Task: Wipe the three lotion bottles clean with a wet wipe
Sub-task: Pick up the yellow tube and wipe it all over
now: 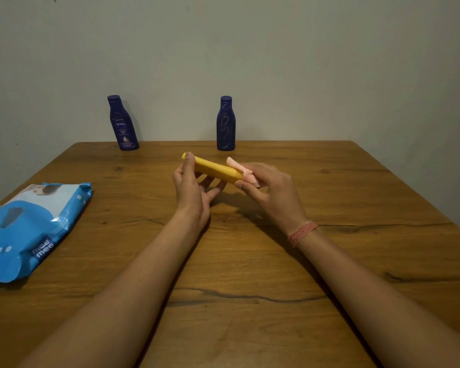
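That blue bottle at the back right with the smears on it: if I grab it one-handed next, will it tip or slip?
The smeared blue bottle stands upright on a narrow base near the table's far edge, so a sideways nudge could probably topple it. Its glossy plastic with streaky residue may feel slippery. It looks rigid, likely safe to grip firmly around the body.

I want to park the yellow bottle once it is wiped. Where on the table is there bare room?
The table is bare along its right side, right of the right hand, and between the two blue bottles at the back edge. The left front is taken by the wipes pack; the middle by both forearms and the yellow bottle.
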A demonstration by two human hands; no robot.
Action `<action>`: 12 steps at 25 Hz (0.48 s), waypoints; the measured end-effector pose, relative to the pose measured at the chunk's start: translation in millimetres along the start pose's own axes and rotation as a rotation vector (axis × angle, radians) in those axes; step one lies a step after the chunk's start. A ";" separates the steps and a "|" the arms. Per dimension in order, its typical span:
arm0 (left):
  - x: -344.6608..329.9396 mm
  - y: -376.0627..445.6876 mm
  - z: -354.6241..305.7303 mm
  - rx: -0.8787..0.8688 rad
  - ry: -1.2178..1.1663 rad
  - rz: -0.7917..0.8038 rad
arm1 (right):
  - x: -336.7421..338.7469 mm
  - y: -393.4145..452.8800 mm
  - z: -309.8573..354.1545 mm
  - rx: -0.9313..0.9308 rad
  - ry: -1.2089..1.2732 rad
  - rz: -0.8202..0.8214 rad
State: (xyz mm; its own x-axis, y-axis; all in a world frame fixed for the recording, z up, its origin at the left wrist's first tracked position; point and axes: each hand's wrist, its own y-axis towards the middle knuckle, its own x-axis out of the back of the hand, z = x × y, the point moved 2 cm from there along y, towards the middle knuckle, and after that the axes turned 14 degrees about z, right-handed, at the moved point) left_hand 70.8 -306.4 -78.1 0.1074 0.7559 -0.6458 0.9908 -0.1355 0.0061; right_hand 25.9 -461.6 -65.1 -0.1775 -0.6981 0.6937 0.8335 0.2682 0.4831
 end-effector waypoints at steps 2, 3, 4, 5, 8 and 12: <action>-3.8 -2.6 1.8 0.103 -0.064 0.117 | 9.4 -1.5 -4.0 -0.052 0.130 -0.169; -6.8 -5.5 1.5 0.174 -0.067 0.181 | 15.8 -2.4 -7.4 -0.109 0.208 -0.256; -11.0 -9.3 -0.4 0.238 -0.024 0.244 | 22.0 -3.5 -11.7 -0.172 0.286 -0.332; -14.9 -13.0 -2.4 0.286 0.074 0.320 | 27.4 -4.6 -16.7 -0.229 0.344 -0.393; -25.6 -21.9 1.3 0.369 0.424 0.592 | 33.8 -7.0 -29.5 -0.308 0.365 -0.454; -24.1 -21.3 6.5 0.347 0.300 0.565 | 28.3 -2.8 -26.1 -0.246 0.369 -0.329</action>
State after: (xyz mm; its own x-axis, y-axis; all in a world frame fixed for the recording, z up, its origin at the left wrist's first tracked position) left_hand 46.6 -325.9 -67.6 0.6624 0.6469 -0.3778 0.6993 -0.7149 0.0020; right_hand 32.2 -499.4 -60.8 -0.2906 -0.9173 0.2723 0.8708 -0.1356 0.4726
